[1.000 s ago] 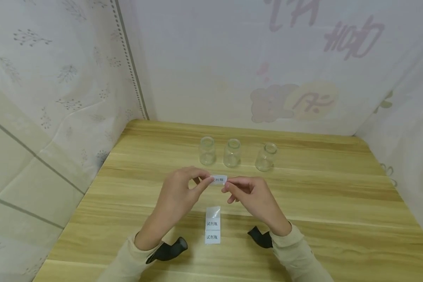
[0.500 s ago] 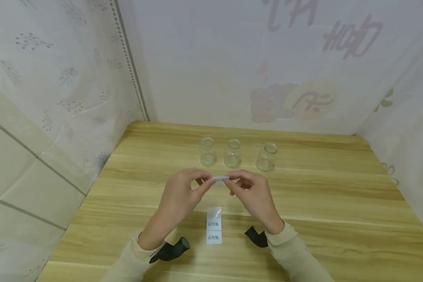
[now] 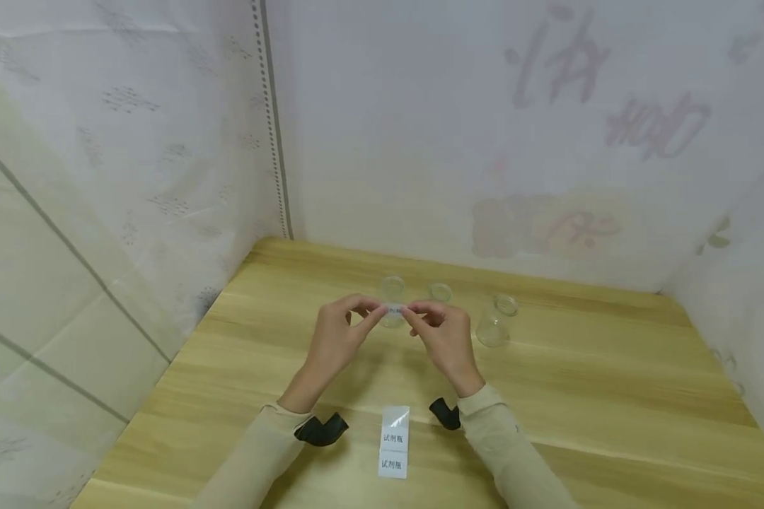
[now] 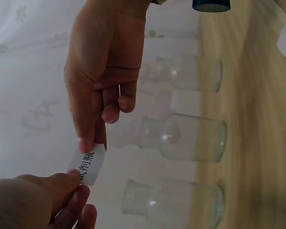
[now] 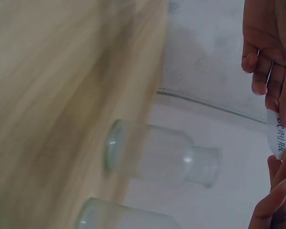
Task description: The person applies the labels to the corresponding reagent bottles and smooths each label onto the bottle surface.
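A small white label with dark printed characters is stretched between both hands in front of the leftmost glass jar. My left hand pinches its left end between thumb and fingertips. The other end is pinched by my right hand. In the left wrist view, the label hangs in the air, apart from the jars. The middle jar is partly hidden behind my right hand, and the right jar stands a little farther off. All three are clear, open-topped and upright.
A strip of labels, with two printed ones and a glossy bare part, lies on the wooden table between my forearms. Black curved pieces stick out at both wrists. Patterned cloth walls surround the table.
Both hands have moved forward with the label, closer to the left jar. The right hand shifted left toward the left hand. The head view has tilted up.
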`<action>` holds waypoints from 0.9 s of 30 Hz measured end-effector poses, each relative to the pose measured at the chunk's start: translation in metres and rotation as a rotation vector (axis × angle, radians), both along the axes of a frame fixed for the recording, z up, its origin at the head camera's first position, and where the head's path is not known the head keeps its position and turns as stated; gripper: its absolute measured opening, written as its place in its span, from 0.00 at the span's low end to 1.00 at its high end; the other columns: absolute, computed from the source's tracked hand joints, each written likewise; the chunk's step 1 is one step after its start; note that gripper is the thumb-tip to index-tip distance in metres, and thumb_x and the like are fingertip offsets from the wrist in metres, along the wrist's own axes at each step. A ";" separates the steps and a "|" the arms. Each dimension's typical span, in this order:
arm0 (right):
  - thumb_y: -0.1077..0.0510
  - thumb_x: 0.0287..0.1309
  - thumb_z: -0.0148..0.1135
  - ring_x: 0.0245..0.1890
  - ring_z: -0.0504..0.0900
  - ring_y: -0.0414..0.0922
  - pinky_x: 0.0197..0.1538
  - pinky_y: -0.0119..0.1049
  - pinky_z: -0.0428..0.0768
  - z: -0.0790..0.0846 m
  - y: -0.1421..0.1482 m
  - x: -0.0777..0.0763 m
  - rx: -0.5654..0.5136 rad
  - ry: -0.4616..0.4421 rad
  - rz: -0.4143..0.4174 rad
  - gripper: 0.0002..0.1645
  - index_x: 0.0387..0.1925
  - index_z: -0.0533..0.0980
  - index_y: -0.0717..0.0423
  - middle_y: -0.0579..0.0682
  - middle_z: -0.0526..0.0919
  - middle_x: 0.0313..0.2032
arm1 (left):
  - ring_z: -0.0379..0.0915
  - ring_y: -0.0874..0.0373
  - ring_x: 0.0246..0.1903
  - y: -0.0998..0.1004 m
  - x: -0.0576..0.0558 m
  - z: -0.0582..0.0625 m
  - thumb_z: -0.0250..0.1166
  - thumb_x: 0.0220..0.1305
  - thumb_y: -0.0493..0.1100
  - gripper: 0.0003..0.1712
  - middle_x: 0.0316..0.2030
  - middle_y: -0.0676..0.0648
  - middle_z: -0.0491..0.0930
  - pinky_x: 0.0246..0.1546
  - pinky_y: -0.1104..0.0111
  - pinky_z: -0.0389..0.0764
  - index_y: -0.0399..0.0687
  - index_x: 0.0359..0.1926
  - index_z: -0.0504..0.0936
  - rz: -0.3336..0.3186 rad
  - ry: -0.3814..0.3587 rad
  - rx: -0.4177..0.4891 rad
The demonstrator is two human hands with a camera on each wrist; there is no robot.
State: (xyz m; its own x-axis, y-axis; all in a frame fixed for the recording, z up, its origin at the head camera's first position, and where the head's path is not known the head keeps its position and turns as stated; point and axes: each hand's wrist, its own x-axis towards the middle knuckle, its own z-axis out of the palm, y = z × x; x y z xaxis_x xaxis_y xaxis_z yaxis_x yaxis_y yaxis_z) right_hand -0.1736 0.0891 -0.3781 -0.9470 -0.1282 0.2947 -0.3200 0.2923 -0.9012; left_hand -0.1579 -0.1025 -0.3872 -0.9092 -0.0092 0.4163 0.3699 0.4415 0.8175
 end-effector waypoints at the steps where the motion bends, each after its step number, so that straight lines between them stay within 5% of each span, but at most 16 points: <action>1: 0.59 0.64 0.73 0.23 0.85 0.50 0.19 0.28 0.66 -0.005 -0.001 -0.003 0.026 0.000 -0.003 0.07 0.38 0.88 0.61 0.54 0.89 0.34 | 0.80 0.59 0.34 -0.001 -0.004 -0.007 0.72 0.68 0.44 0.05 0.34 0.53 0.88 0.27 0.69 0.69 0.48 0.39 0.90 -0.006 -0.017 0.007; 8: 0.58 0.64 0.73 0.34 0.87 0.48 0.35 0.36 0.85 -0.041 -0.003 -0.015 0.194 0.038 -0.022 0.07 0.37 0.87 0.60 0.56 0.90 0.43 | 0.80 0.48 0.47 -0.001 -0.021 -0.050 0.74 0.64 0.39 0.05 0.45 0.44 0.84 0.48 0.49 0.82 0.43 0.35 0.87 -0.018 -0.025 -0.009; 15: 0.61 0.63 0.73 0.28 0.87 0.56 0.20 0.28 0.76 -0.045 -0.006 -0.027 0.195 -0.002 0.016 0.08 0.40 0.87 0.64 0.61 0.89 0.44 | 0.79 0.41 0.58 -0.004 -0.030 -0.056 0.75 0.63 0.38 0.05 0.55 0.40 0.84 0.60 0.47 0.78 0.42 0.35 0.87 0.007 -0.004 -0.045; 22: 0.62 0.63 0.72 0.27 0.88 0.58 0.22 0.34 0.83 -0.048 -0.004 -0.034 0.185 -0.027 0.056 0.07 0.36 0.85 0.65 0.68 0.83 0.55 | 0.73 0.40 0.65 -0.004 -0.033 -0.060 0.71 0.68 0.41 0.04 0.62 0.40 0.81 0.67 0.45 0.71 0.46 0.37 0.86 -0.008 -0.093 -0.036; 27: 0.61 0.63 0.72 0.30 0.89 0.56 0.23 0.37 0.84 -0.051 -0.004 -0.040 0.178 -0.046 0.054 0.06 0.34 0.85 0.62 0.68 0.81 0.59 | 0.75 0.40 0.63 -0.005 -0.037 -0.064 0.71 0.69 0.42 0.04 0.62 0.40 0.81 0.61 0.45 0.75 0.47 0.37 0.86 -0.016 -0.121 -0.009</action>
